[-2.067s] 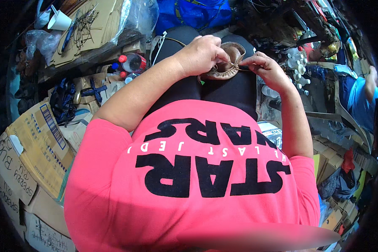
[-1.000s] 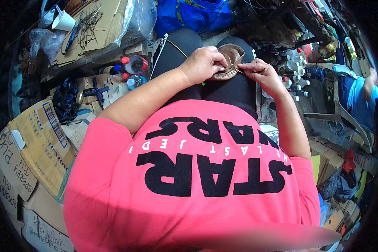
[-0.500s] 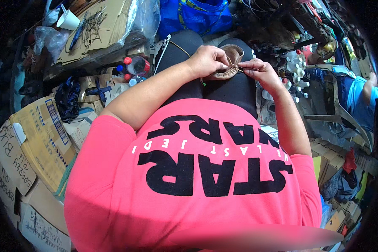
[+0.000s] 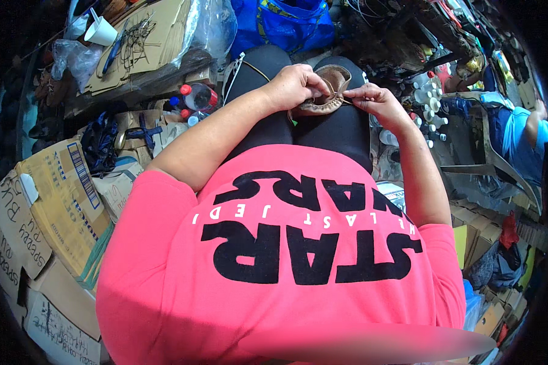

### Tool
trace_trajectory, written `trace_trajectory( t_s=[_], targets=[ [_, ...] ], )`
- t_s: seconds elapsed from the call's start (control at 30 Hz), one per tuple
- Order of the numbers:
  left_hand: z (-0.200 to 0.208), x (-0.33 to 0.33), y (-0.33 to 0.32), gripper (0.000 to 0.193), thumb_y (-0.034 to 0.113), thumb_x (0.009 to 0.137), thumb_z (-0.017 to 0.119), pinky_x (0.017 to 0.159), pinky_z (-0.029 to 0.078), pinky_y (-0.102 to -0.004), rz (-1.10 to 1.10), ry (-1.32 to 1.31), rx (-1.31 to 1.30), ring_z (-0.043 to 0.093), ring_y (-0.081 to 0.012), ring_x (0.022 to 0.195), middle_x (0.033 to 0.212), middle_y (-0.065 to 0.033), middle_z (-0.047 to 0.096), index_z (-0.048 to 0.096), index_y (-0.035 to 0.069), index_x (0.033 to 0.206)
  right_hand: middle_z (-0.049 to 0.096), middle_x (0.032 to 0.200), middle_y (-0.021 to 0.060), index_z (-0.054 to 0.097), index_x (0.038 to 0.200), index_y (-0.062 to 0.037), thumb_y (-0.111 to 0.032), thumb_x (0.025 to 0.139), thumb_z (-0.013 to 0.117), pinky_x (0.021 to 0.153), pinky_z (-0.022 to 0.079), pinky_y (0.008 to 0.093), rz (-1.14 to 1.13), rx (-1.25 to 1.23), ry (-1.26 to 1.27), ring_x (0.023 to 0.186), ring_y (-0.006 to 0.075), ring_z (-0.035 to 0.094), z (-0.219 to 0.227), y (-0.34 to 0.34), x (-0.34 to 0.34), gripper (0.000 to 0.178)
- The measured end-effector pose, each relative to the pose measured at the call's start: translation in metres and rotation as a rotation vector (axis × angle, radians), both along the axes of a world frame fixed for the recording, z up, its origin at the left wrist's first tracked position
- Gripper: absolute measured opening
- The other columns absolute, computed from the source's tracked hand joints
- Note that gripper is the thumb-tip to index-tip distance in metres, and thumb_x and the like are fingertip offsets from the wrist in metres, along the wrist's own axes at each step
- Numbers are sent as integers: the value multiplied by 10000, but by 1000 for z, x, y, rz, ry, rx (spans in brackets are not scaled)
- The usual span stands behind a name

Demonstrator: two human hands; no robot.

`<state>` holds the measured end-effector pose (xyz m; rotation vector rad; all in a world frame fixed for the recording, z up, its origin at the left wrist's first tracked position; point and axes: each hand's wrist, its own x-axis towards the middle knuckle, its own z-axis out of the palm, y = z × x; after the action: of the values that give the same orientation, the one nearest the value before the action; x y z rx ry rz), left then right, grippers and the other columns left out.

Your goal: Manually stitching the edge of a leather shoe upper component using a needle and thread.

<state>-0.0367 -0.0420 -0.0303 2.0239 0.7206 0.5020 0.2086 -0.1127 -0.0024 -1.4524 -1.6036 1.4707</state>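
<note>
A tan-brown leather shoe upper (image 4: pixel 333 77) with a puckered, stitched edge rests over my black-clad thighs, its opening facing up. My left hand (image 4: pixel 298 86) is closed, thumb and forefinger pinching at the upper's inner left side. On the other side, my right hand (image 4: pixel 374 98) is closed too, its fingertips pinched at the gathered edge, where a thin lace shows. Exactly what lies between the right fingertips is too small to make out. A brown cord (image 4: pixel 256 69) curves across my left thigh toward my left hand.
Cardboard sheets with loose laces (image 4: pixel 134 45) and a white cup (image 4: pixel 100 30) lie at the far left. A blue bag (image 4: pixel 292 24) stands ahead. Plastic bottles (image 4: pixel 429 100) cluster at right, near a person's blue sleeve (image 4: pixel 523 140). Cardboard boxes (image 4: pixel 61 201) fill the left.
My left hand has shifted slightly left and down, with its fingers still at the shoe upper. The right hand stays almost in place at the edge.
</note>
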Motion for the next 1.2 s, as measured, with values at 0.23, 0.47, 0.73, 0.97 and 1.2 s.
trace_trajectory(
  t_s=[0.23, 0.47, 0.73, 0.97, 1.2],
  targets=[
    [-3, 13, -3, 84, 2, 741, 684, 724, 489, -252, 81, -91, -322, 618, -114, 773, 821, -58, 668, 701, 19, 821, 661, 957, 11, 682, 1074, -68, -36, 835, 630, 815, 449, 233, -41, -19, 26, 896, 77, 566, -5, 0, 0, 246],
    [7, 8, -32, 134, 71, 725, 721, 689, 496, -279, 208, -27, -14, 647, -175, 748, 801, -103, 665, 709, 60, 858, 550, 725, 13, 708, 1030, -117, -43, 785, 674, 661, 437, 238, -120, 326, -194, 693, 106, 516, -9, -29, -18, 258],
    [15, -12, -22, 189, 87, 721, 702, 749, 480, -335, 106, 115, 334, 613, -255, 818, 829, -86, 650, 715, 115, 907, 581, 792, 39, 684, 1076, -133, -61, 787, 680, 682, 451, 256, -148, 344, -282, 743, 130, 554, 10, -33, -25, 298],
    [9, 6, -16, 190, 30, 777, 662, 707, 495, -245, 183, -136, -345, 614, -106, 741, 810, -47, 676, 693, 35, 965, 607, 839, -23, 653, 1111, -68, -65, 834, 665, 694, 430, 198, -254, -7, 157, 766, 47, 508, -6, -23, -20, 278],
    [3, 18, -16, 121, 37, 779, 670, 661, 478, -223, 174, -134, -373, 573, -66, 701, 764, -12, 638, 653, 14, 897, 588, 812, -43, 648, 1095, -56, -60, 827, 668, 666, 419, 178, -218, -51, 168, 712, 37, 484, -4, -12, -17, 269]
  ],
)
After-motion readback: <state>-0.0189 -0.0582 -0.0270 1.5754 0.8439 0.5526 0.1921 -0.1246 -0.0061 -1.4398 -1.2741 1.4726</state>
